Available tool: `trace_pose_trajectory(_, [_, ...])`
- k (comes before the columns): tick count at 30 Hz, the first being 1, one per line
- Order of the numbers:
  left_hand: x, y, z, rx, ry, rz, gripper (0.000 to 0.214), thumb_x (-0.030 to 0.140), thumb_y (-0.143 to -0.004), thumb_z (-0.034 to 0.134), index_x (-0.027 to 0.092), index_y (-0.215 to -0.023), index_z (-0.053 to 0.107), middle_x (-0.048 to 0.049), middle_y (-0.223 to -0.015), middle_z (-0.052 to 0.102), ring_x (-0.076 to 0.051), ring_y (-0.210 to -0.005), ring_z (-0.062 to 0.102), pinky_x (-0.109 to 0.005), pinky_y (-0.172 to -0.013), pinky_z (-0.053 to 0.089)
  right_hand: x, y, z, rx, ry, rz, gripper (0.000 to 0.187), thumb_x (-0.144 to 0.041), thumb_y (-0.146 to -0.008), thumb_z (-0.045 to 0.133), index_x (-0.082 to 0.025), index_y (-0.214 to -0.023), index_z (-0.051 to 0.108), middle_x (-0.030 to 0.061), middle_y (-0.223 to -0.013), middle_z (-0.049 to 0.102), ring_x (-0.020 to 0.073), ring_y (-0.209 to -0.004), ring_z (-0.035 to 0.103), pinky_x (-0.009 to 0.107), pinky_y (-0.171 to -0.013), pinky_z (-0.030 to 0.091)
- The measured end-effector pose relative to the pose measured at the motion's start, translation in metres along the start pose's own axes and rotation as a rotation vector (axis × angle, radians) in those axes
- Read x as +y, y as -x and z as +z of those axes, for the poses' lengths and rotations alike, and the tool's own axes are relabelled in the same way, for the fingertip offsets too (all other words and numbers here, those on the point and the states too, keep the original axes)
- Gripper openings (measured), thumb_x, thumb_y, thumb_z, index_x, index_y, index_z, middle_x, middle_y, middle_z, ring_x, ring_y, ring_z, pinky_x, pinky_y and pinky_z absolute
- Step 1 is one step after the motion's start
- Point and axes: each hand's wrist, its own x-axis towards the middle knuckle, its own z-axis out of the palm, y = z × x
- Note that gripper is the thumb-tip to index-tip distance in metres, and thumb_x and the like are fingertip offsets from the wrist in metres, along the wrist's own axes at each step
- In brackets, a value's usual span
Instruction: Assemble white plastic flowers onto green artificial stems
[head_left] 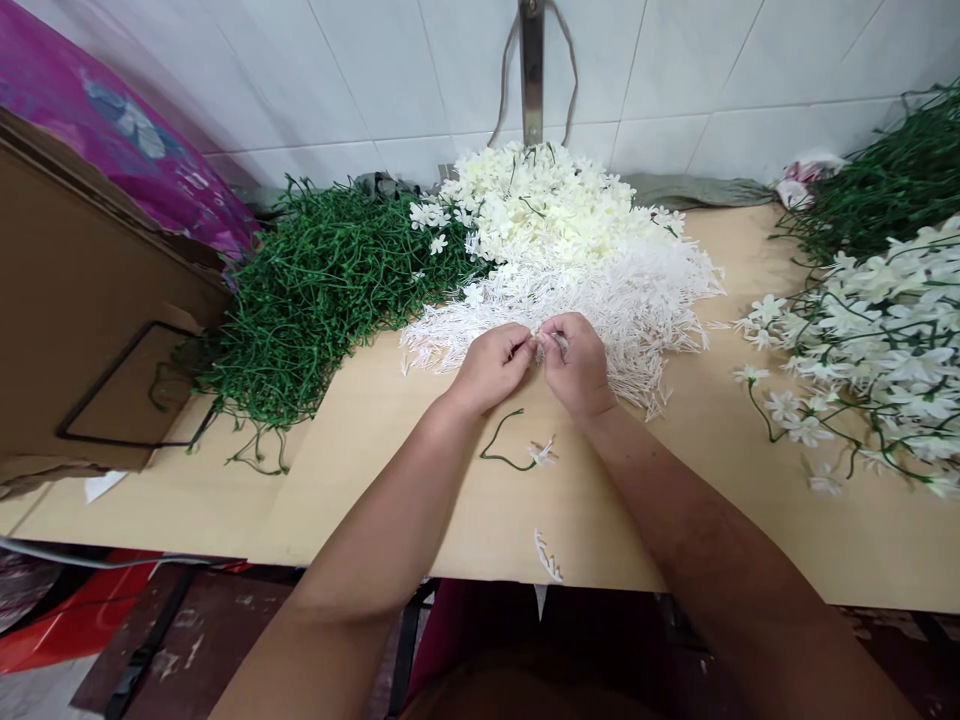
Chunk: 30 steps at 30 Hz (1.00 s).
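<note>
On a pale table below a tiled wall, green stems, cream flowers and white stamens lie in separate heaps, seemingly sorted within our reach, while our left hand and right hand, fingers curled, together pinch a small white piece at the stamen heap's near edge.

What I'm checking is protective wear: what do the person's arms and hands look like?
The left forearm and right forearm are bare, and no sleeves show down to the picture's bottom edge. The left hand and right hand wear no gloves. No rings, watch or wristbands are visible.
</note>
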Motion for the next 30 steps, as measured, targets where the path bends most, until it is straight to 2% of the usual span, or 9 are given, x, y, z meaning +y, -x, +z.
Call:
trace_pose_trajectory(5, [0.0,0.0,0.0,0.014,-0.02,0.013,0.027,0.026,-0.085,0.041,0.018,-0.059,0.041,-0.0001,-0.061,0.046,-0.013,-0.063,0.044,-0.027,-0.061,0.033,0.002,-0.001,0.0,-0.015,-0.087,0.042,0.005,-0.022,-0.078,0.049,-0.021,-0.073,0.048,0.006,-0.082,0.057,0.0201,-0.082,0.053,0.036,-0.074,0.048])
trace_pose_trajectory(11, [0.005,0.0,-0.001,0.046,-0.036,0.051,0.03,0.027,-0.087,0.041,0.018,-0.058,0.041,-0.0005,-0.062,0.045,-0.014,-0.063,0.044,-0.027,-0.061,0.033,0.002,-0.001,0.0,-0.035,-0.262,0.164,0.005,-0.026,-0.078,0.052,-0.022,-0.078,0.05,0.0056,-0.086,0.058,0.0195,-0.084,0.056,0.037,-0.077,0.051])
trace_pose_trajectory(16, [0.007,0.002,-0.003,0.05,-0.015,0.089,0.031,0.029,-0.086,0.043,0.018,-0.057,0.042,-0.0001,-0.059,0.045,-0.013,-0.06,0.043,-0.027,-0.059,0.032,-0.001,-0.003,-0.004,-0.067,-0.437,0.265,0.008,-0.026,-0.077,0.056,-0.021,-0.075,0.05,0.0008,-0.074,0.057,0.0146,-0.068,0.056,0.033,-0.068,0.049])
trace_pose_trajectory(19, [0.004,0.002,-0.004,0.037,0.072,0.107,0.025,0.025,-0.084,0.043,0.017,-0.06,0.05,-0.0009,-0.063,0.051,-0.013,-0.063,0.048,-0.027,-0.062,0.036,-0.002,-0.007,-0.008,-0.095,-0.519,0.341,0.012,-0.027,-0.074,0.062,-0.02,-0.072,0.052,-0.0015,-0.067,0.055,0.0119,-0.061,0.052,0.029,-0.061,0.046])
trace_pose_trajectory(22, [0.0,0.001,-0.003,0.08,0.178,0.058,0.019,0.018,-0.08,0.043,0.016,-0.069,0.058,-0.0018,-0.07,0.058,-0.013,-0.069,0.053,-0.027,-0.068,0.04,-0.002,-0.01,-0.011,-0.142,-0.633,0.416,0.019,-0.033,-0.071,0.069,-0.02,-0.072,0.055,-0.0024,-0.064,0.054,0.0104,-0.059,0.05,0.027,-0.06,0.044])
trace_pose_trajectory(26, [-0.002,-0.001,0.0,0.214,0.386,-0.071,0.012,0.025,-0.079,0.052,0.016,-0.074,0.059,-0.0007,-0.069,0.059,-0.011,-0.066,0.052,-0.025,-0.063,0.041,-0.004,-0.011,-0.014,-0.211,-0.776,0.493,0.03,-0.044,-0.065,0.074,-0.019,-0.07,0.058,-0.0031,-0.061,0.055,0.0088,-0.057,0.048,0.025,-0.057,0.041])
trace_pose_trajectory(30, [0.0,-0.003,0.001,0.237,0.617,-0.106,0.013,0.028,-0.074,0.063,0.016,-0.073,0.06,0.0008,-0.066,0.059,-0.009,-0.062,0.052,-0.022,-0.06,0.042,-0.007,-0.011,-0.014,-0.232,-0.828,0.513,0.033,-0.046,-0.061,0.076,-0.019,-0.067,0.059,-0.0036,-0.058,0.054,0.0081,-0.055,0.047,0.024,-0.055,0.04])
